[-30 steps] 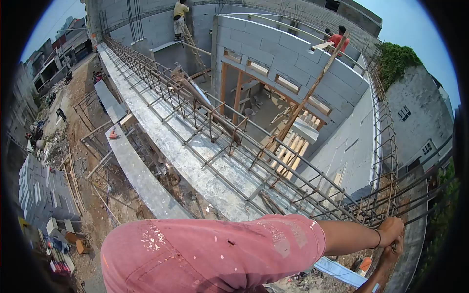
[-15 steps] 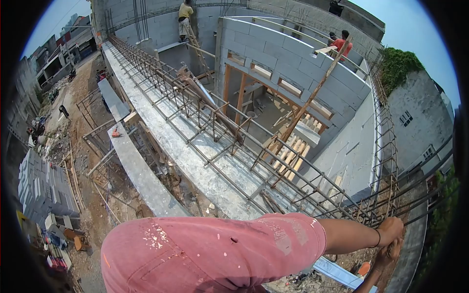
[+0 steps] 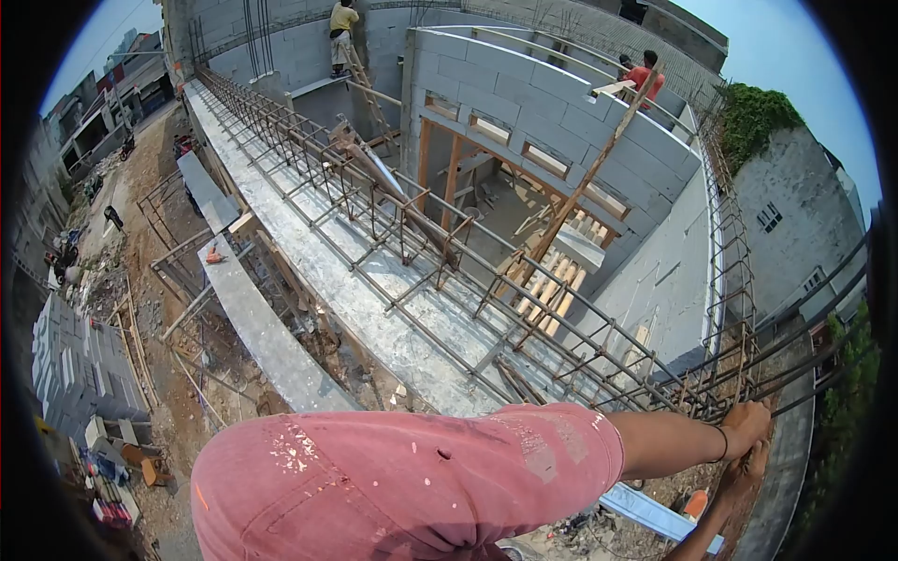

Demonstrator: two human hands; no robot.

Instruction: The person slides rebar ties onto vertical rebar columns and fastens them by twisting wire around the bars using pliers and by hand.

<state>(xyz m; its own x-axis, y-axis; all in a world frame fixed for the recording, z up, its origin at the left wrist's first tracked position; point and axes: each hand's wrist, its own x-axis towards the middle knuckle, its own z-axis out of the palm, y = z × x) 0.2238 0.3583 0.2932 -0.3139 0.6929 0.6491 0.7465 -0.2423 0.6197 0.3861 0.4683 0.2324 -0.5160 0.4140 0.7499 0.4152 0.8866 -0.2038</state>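
Note:
My left hand [image 3: 745,428], with a dark band at the wrist, reaches out of a pink sleeve [image 3: 524,449] to the far right. Its fingers are curled closed beside the ends of the rebar cage [image 3: 692,397]. Just below it, almost touching, my right hand [image 3: 745,467] comes up from the lower edge, its fingers also closed. What either hand grips is hidden. Several dark steel bars [image 3: 806,372] run out to the right past my left hand. The upright rebar cage [image 3: 739,280] meets the long one at this corner.
The long cage lies above a concrete-spattered ledge [image 3: 374,318]. Below on the left is a grey plank [image 3: 271,327] with an orange object [image 3: 214,255]. A block wall [image 3: 552,112] stands beyond. One person [image 3: 342,37] is by a ladder; another [image 3: 645,82] is behind the wall.
The view has shifted slightly, so the surroundings sit a little further left and up. Both hands stay at the same corner of the cage, with the right hand's wrist slightly higher.

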